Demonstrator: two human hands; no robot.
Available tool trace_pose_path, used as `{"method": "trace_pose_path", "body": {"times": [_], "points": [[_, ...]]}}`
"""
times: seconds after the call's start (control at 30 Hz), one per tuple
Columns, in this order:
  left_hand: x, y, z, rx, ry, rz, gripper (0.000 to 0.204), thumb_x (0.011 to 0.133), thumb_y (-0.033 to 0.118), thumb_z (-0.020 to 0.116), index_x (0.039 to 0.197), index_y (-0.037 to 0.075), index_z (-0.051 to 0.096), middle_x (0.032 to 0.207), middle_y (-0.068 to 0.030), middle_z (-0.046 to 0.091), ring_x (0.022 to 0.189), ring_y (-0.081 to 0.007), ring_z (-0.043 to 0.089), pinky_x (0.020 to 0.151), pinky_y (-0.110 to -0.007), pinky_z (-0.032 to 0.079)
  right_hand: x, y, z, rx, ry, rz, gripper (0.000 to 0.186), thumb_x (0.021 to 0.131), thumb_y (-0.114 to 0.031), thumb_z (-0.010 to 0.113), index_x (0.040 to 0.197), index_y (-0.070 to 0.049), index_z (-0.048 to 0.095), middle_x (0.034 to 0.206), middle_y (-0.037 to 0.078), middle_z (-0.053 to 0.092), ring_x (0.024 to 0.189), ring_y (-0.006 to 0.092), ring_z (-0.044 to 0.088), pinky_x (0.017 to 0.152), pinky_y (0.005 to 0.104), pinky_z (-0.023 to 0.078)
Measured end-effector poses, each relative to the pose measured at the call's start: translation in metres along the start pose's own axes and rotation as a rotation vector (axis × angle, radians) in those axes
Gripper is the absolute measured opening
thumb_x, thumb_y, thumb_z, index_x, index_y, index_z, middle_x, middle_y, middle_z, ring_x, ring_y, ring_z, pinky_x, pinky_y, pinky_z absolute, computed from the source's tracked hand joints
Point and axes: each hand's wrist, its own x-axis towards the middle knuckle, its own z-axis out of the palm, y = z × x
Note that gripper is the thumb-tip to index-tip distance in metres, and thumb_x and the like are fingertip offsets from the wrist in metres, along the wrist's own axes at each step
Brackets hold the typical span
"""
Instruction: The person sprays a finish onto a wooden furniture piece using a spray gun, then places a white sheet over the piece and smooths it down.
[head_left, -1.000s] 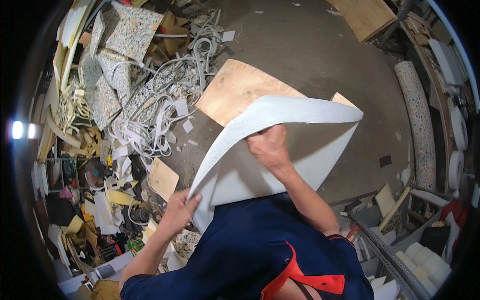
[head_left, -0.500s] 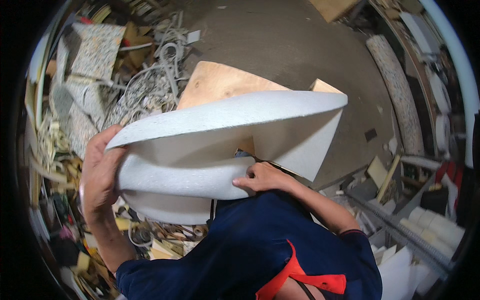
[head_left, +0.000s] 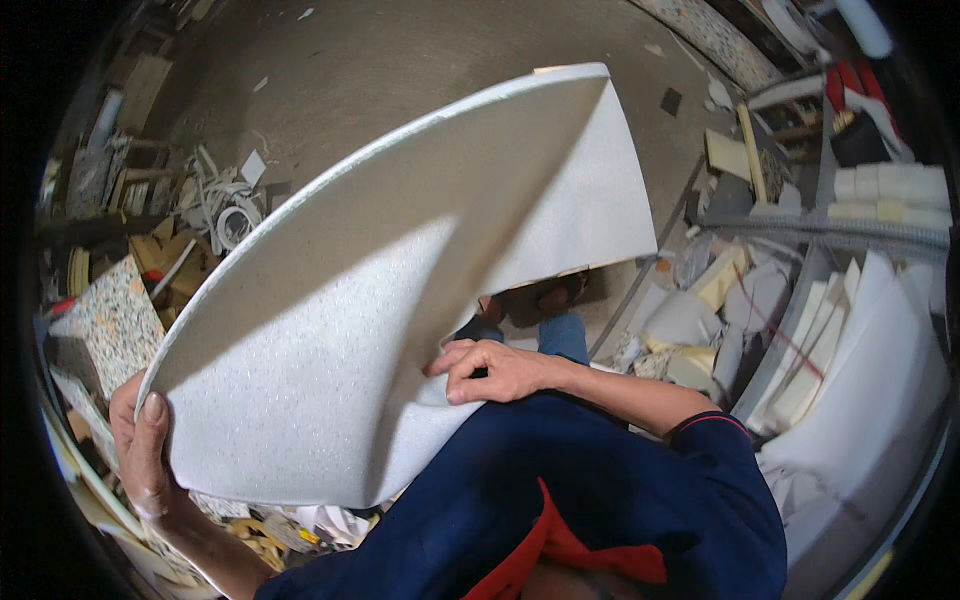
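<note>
A large white foam sheet [head_left: 290, 390] with a thin edge spans the middle of the view, bent along a fold from its near side toward its far right. My left hand [head_left: 145, 440] is closed on the sheet's left edge, thumb on the upper face and fingers behind it. Against the near edge, my right hand [head_left: 495, 372] is closed with curled fingers, gripping the foam beside the fold. Its fingertips are partly hidden. Beyond the crease, the sheet's right part slopes away.
A speckled foam piece [head_left: 115, 315] lies among scraps at left, near tangled white strips [head_left: 225, 205]. At right are a bin of offcuts [head_left: 690, 320], upright white sheets [head_left: 850, 370] and white rolls [head_left: 890, 185]. Bare concrete floor [head_left: 330, 70] stretches beyond the foam.
The sheet has swung and opened, with its inner face now broadly showing. My left hand has moved lower and farther left. The view has turned right, and the wooden board is nearly hidden.
</note>
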Motion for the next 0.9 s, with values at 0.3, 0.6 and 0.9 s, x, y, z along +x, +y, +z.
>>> {"method": "trace_pose_path", "body": {"times": [0.3, 0.6, 0.9], "points": [[0.042, -0.034, -0.014, -0.169, -0.24, 0.061, 0.057, 0.087, 0.033, 0.073, 0.127, -0.004, 0.058, 0.107, -0.0106, 0.068, 0.095, -0.0152, 0.063, 0.087, -0.027, 0.047, 0.011, 0.028, 0.098, 1.188, 0.802, 0.368, 0.028, 0.087, -0.017, 0.076, 0.098, -0.005, 0.053, 0.096, 0.008, 0.062, 0.093, 0.0163, 0.067, 0.084, 0.0317, 0.058], [0.047, -0.086, -0.034, 0.139, -0.489, 0.292, 0.031, 0.079, 0.015, 0.068, 0.105, 0.0, 0.06, 0.095, -0.0039, 0.063, 0.087, -0.0101, 0.056, 0.082, -0.026, 0.044, 0.056, 0.067, 0.227, 1.449, 0.676, 0.143, 0.04, 0.093, -0.024, 0.07, 0.119, 0.005, 0.06, 0.099, 0.011, 0.069, 0.085, 0.0166, 0.068, 0.072, 0.0336, 0.058], [0.101, -0.241, -0.064, -0.111, -0.411, 0.035, 0.031, 0.097, 0.026, 0.058, 0.114, 0.001, 0.063, 0.093, -0.0047, 0.066, 0.082, -0.0154, 0.063, 0.071, -0.032, 0.052, 0.075, -0.033, 0.263, 0.383, 1.311, -0.203, 0.031, 0.098, -0.028, 0.058, 0.089, 0.0, 0.068, 0.067, 0.003, 0.059, 0.066, 0.0102, 0.051, 0.058, 0.0313, 0.041]]}}
